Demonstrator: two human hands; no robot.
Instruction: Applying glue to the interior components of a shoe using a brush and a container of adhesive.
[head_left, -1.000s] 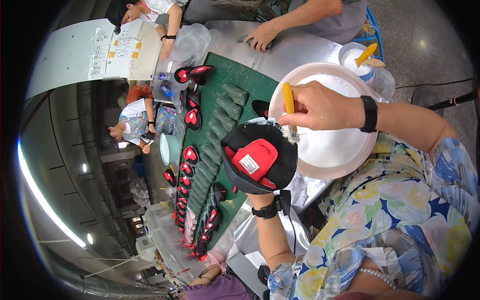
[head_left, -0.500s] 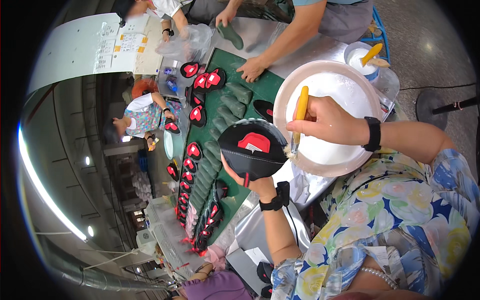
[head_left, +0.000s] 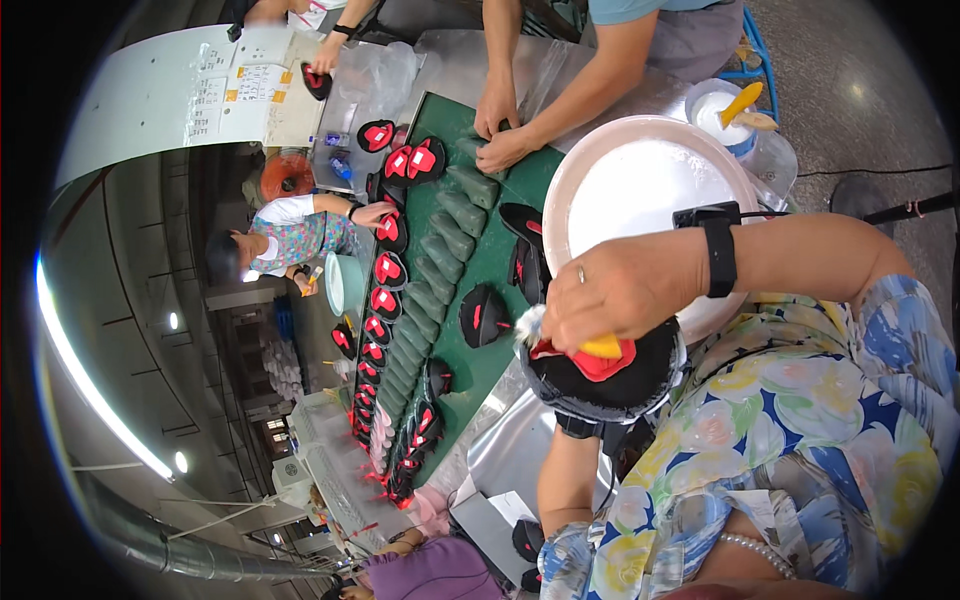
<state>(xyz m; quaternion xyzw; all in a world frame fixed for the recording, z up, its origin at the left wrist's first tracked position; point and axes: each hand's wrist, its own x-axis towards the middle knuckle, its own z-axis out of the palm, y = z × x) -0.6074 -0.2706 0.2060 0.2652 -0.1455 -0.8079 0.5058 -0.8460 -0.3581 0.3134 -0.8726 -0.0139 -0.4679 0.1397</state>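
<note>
My right hand (head_left: 625, 290) is closed around a brush with a yellow handle (head_left: 603, 346). The brush's white, wet bristles (head_left: 530, 326) touch the left rim of a black shoe upper (head_left: 640, 385) with a red lining piece inside. Beneath that upper is my left hand, hidden by it and holding it up; only my left forearm (head_left: 568, 475) and wrist strap show. Just behind my right hand stands a wide pink basin (head_left: 562, 190) of white liquid. Another black shoe upper (head_left: 484, 316) lies on the green belt to the left.
A green conveyor belt (head_left: 470, 385) carries rows of grey-green shoe lasts (head_left: 447, 232) and red-and-black uppers (head_left: 388, 268). At the back right is a small tub (head_left: 706, 106) with brushes. A co-worker's hands (head_left: 507, 145) handle a last at the far end; others work along the left.
The upper came toward me and right, its opening now turned toward me. My right hand moved down from above the basin, bringing the brush onto its rim. A co-worker's second hand joined the last.
</note>
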